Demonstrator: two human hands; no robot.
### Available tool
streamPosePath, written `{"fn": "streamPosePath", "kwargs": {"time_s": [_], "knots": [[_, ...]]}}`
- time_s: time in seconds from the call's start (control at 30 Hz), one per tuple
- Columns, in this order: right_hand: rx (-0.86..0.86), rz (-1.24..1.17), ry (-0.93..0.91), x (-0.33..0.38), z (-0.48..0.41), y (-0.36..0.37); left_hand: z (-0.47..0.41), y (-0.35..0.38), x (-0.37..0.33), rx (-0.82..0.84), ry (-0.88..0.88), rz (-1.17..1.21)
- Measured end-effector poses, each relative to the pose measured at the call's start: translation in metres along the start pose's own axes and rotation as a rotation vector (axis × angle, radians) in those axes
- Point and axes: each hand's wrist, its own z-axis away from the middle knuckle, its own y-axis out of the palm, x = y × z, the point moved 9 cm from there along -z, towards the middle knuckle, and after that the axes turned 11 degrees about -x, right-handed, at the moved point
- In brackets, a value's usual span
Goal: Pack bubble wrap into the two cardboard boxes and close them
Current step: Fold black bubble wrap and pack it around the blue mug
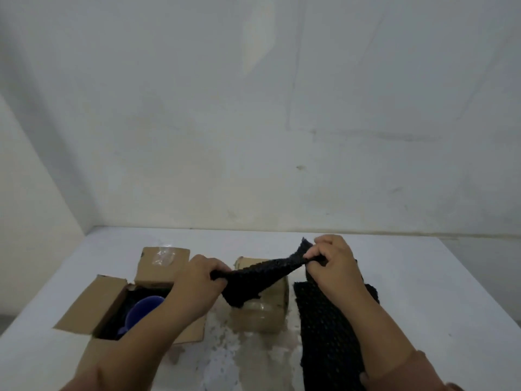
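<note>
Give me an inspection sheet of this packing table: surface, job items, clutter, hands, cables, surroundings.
Surface: white table, worn patch in the middle.
Job's things: open box at left, blue cup inside; second box at centre, top partly hidden; black wrap piece stretched between both hands; wrap sheet flat at right.
Clutter: nothing seen.
Hands: left hand grips the piece's left end; right hand pinches its right end.
Cables: nothing seen.
Surroundings: pale bare wall behind.

Right arm's sleeve point(423, 371) looks brownish, blurred.
</note>
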Motion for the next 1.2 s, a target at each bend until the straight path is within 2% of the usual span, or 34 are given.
{"fn": "streamPosePath", "kwargs": {"time_s": [0.07,0.13,0.2,0.27,0.33,0.37,0.43,0.53,0.6,0.67,0.8,0.97,1.07,1.13,1.2], "knots": [[0.089,0.012,-0.068,0.032,0.002,0.014,0.003,-0.008,0.001,0.042,0.061,-0.163],[0.183,0.029,-0.154,0.067,0.005,0.032,0.011,-0.009,-0.003,0.151,0.103,-0.122],[0.238,-0.002,-0.174,0.092,0.006,0.046,0.015,-0.018,-0.012,0.146,0.107,-0.019],[0.212,-0.04,-0.185,0.113,0.004,0.059,0.011,-0.032,-0.003,0.107,0.066,0.092],[0.086,-0.073,-0.182,0.122,-0.002,0.063,0.005,-0.045,0.019,0.089,-0.064,0.272],[0.028,-0.113,-0.138,0.119,-0.004,0.065,0.002,-0.052,0.03,0.078,-0.123,0.37],[0.037,-0.239,0.114,0.095,-0.001,0.084,0.0,-0.064,0.048,0.061,-0.23,0.585],[0.37,-0.488,0.546,0.067,0.037,0.149,0.003,-0.072,0.067,0.113,-0.367,0.883],[0.581,-0.633,0.656,0.074,0.065,0.185,0.004,-0.074,0.079,0.15,-0.401,0.953],[0.583,-0.715,0.65,0.084,0.072,0.203,0.003,-0.077,0.09,0.164,-0.421,0.962],[0.369,-0.684,0.548,0.095,0.048,0.207,-0.002,-0.086,0.109,0.146,-0.463,0.941],[0.417,-0.477,0.349,0.121,0.036,0.214,-0.011,-0.093,0.121,0.109,-0.563,1.055],[0.407,-0.526,0.336,0.128,0.031,0.218,-0.012,-0.095,0.124,0.186,-0.52,0.986],[0.438,-0.562,0.308,0.129,0.031,0.223,-0.016,-0.097,0.13,0.152,-0.502,0.968],[0.502,-0.606,0.36,0.122,0.036,0.233,-0.019,-0.098,0.134,0.098,-0.501,1.005]]}}
